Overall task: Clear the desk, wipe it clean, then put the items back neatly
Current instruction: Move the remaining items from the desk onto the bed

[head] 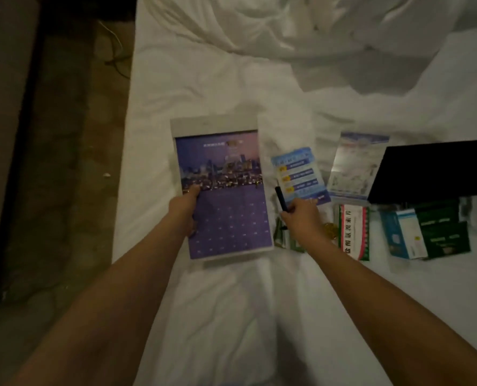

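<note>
A large purple calendar (226, 196) with a city night picture lies on the white bed sheet (220, 302). My left hand (185, 211) grips its left edge, thumb on top. My right hand (301, 218) holds a black pen (281, 199) beside a blue leaflet (301, 176). To the right lie a second pale leaflet (354, 165), a black folder (429, 171), a red-and-white medicine packet (353, 232), a blue-white box (404, 235) and green boxes (443, 232).
A crumpled white duvet (315, 32) covers the far part of the bed. The dark carpeted floor (64, 162) runs along the bed's left side, with a thin cable (114, 48) on it. Small green items (284, 238) sit under my right wrist.
</note>
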Action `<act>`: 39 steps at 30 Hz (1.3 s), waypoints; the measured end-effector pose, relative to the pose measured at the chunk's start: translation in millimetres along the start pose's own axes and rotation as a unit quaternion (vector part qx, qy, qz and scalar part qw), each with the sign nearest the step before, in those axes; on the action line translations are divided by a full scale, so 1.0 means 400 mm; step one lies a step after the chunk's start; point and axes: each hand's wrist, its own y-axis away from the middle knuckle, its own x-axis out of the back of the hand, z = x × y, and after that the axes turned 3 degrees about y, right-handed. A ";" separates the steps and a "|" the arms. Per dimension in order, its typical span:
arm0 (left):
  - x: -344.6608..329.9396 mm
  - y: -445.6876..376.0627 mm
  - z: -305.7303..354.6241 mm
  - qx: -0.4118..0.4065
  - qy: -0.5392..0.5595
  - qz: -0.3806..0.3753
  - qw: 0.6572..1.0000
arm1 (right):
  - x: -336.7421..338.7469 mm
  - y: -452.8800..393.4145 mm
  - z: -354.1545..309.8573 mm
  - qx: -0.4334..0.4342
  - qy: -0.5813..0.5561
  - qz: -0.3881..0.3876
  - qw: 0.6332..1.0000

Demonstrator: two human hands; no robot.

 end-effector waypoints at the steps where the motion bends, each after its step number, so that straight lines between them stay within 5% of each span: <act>1: 0.000 -0.017 0.001 -0.013 -0.017 0.008 1.000 | -0.007 -0.006 -0.004 0.003 0.005 0.004 1.000; 9: 0.023 -0.075 -0.037 -0.170 -0.212 0.024 0.962 | -0.056 -0.017 -0.027 0.043 0.063 0.003 0.997; 17: 0.090 0.060 -0.020 -0.310 -0.584 0.035 0.749 | 0.042 0.075 -0.018 0.044 0.116 -0.046 0.991; 26: 0.094 0.506 0.021 -0.448 -0.648 -0.026 0.615 | 0.293 0.425 -0.014 0.047 0.180 0.004 0.983; 32: -0.048 0.784 -0.080 -0.567 -0.671 -0.121 0.462 | 0.447 0.682 0.099 0.009 0.207 0.059 0.977; 39: -0.192 1.088 -0.375 -0.612 -0.703 -0.206 0.299 | 0.564 1.051 0.405 -0.092 0.157 0.146 0.972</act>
